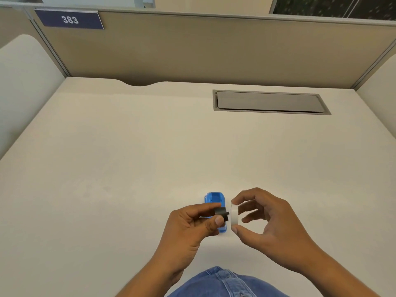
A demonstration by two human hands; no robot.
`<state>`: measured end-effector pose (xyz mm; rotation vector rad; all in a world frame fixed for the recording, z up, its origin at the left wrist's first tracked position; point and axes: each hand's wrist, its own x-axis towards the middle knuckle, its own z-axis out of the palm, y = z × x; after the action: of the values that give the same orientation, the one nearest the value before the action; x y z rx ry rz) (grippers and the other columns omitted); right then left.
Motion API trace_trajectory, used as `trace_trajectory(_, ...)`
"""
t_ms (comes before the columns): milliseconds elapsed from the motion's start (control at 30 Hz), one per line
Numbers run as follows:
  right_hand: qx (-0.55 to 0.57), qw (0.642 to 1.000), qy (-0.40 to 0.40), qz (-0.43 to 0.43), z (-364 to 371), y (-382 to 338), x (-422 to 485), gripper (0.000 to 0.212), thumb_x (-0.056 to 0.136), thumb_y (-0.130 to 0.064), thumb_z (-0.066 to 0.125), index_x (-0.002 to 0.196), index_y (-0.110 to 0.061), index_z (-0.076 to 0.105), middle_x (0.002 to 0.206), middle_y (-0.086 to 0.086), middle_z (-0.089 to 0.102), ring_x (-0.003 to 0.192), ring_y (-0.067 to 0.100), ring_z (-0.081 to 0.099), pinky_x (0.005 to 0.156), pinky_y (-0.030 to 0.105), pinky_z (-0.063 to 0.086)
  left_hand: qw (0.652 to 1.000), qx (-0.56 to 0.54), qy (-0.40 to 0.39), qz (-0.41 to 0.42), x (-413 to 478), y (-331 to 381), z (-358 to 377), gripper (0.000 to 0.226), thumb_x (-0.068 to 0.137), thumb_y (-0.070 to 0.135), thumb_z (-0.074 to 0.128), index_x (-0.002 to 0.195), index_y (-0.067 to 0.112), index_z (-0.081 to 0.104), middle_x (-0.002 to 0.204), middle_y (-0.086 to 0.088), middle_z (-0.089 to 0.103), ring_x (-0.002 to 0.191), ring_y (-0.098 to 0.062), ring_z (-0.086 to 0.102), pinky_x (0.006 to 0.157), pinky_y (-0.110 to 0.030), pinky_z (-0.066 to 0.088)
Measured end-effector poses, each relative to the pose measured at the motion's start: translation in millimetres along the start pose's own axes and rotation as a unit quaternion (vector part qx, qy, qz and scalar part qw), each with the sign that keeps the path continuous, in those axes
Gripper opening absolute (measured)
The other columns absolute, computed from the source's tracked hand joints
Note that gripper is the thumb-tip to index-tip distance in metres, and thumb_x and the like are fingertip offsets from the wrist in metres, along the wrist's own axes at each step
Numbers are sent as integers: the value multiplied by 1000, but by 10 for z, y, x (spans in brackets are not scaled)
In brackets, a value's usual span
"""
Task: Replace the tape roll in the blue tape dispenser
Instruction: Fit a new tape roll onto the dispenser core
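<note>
The dispenser (215,200) sits empty just behind my hands. My right hand (265,221) pinches the roll (234,213) by its rim; my left hand (188,224) pinches the hub (220,212). Misaligned, the hub could jam or slip out.

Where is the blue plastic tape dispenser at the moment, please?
In the head view, the blue plastic tape dispenser lies on the pale desk, low and centre, just beyond the left hand and beside the white tape roll.
</note>
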<state>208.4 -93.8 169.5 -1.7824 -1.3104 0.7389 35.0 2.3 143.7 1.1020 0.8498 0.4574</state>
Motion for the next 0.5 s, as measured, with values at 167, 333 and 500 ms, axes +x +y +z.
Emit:
trace_trajectory(167, -20, 999, 33, 34, -18, 182, 46, 41, 71, -20, 81, 101, -41, 63, 109, -22, 63, 92, 7, 66, 65, 16, 55, 999, -8, 33, 6, 1, 20, -49, 35, 62, 32, 81, 96, 26, 78, 96, 0, 79, 85, -18, 74, 69, -23, 58)
trace_trajectory(333, -74, 993, 48, 77, 99, 582, 86, 41, 74, -22, 80, 107, -43, 68, 109, -24, 60, 91, 2, 62, 65, 14, 50, 999, 22, 44, -2, -1, 15, -45, 33, 63, 36, 80, 96, 34, 76, 94, 5, 79, 76, -17, 70, 69, -24, 57)
trace_trajectory(500, -148, 980, 48, 123, 268, 877, 93, 50, 70, -32, 84, 114, -41, 62, 105, -30, 58, 86, -6, 57, 64, 5, 39, 999, 20, 42, -10, 1, -15, -12, 32, 62, 33, 81, 94, 31, 76, 94, 4, 79, 74, -17, 71, 65, -23, 55)
